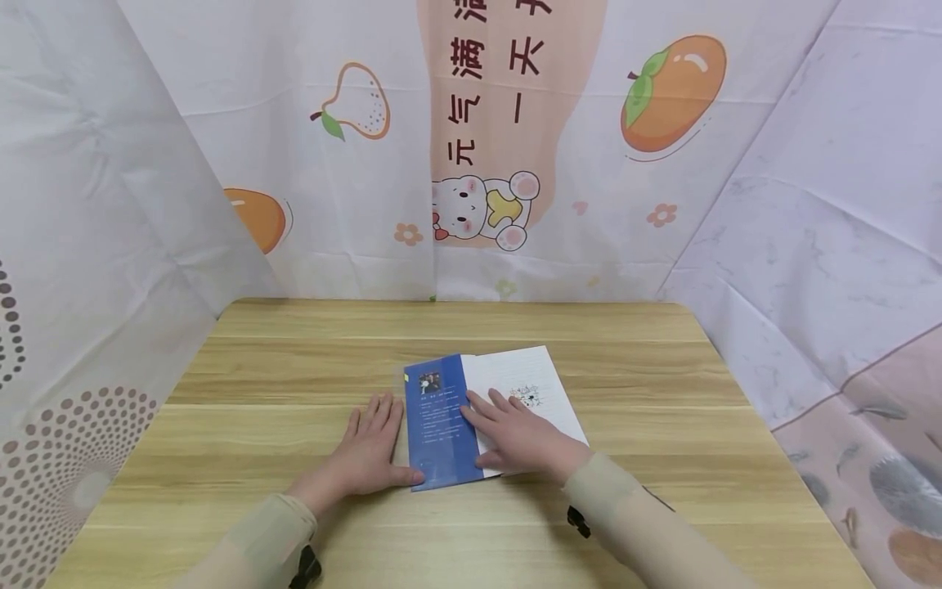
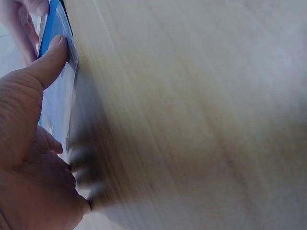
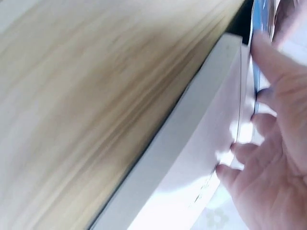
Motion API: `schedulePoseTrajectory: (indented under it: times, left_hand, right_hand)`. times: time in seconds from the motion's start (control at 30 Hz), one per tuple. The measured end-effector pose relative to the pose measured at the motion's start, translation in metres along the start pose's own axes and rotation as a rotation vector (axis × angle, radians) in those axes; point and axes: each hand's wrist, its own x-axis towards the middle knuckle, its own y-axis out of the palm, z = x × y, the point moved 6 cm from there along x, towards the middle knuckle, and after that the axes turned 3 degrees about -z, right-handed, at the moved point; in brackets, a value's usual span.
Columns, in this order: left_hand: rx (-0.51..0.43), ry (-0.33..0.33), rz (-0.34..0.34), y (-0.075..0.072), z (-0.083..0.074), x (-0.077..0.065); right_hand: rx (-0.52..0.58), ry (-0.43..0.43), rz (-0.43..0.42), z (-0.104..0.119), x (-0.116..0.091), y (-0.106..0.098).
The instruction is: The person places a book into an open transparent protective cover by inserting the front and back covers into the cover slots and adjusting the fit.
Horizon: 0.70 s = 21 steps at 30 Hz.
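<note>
An open book (image 1: 557, 409) lies on the wooden table, its white right-hand page printed with a small dark drawing. A blue cover flap (image 1: 444, 425) with a small photo and white text forms its left side, edged by clear plastic. My left hand (image 1: 370, 458) rests flat at the flap's left edge, its thumb touching the lower left corner. Over the white page my right hand (image 1: 522, 438) is spread, fingertips near the line where flap and page meet. In the right wrist view the page block (image 3: 192, 139) looks thick, and the right fingers (image 3: 244, 151) touch the page.
The wooden table (image 1: 309, 343) has rounded far corners. Behind it hangs a white curtain (image 1: 309, 204) with fruit and cartoon prints. More cloth hangs at the left and right sides. Dark straps (image 1: 578, 522) show under both wrists.
</note>
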Motion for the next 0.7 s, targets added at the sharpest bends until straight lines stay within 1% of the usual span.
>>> schedulePoseTrajectory:
  times: [0.13, 0.23, 0.47, 0.7]
  left_hand:
    - [0.012, 0.015, 0.007, 0.0013, 0.0000, 0.0001]
    - [0.016, 0.035, 0.006, 0.0021, -0.0002, -0.0006]
    - [0.076, 0.051, 0.004, 0.0052, 0.0010, -0.0005]
    - [0.082, 0.057, -0.005, 0.0047, 0.0004, -0.0010]
  right_hand:
    - [0.042, -0.023, 0.061, -0.0062, -0.0047, 0.0028]
    - [0.059, -0.030, 0.080, -0.0092, -0.0061, 0.0047]
    - [0.021, -0.045, 0.074, -0.0105, -0.0058, 0.0077]
    - [0.019, -0.066, 0.057, -0.0087, -0.0055, 0.0086]
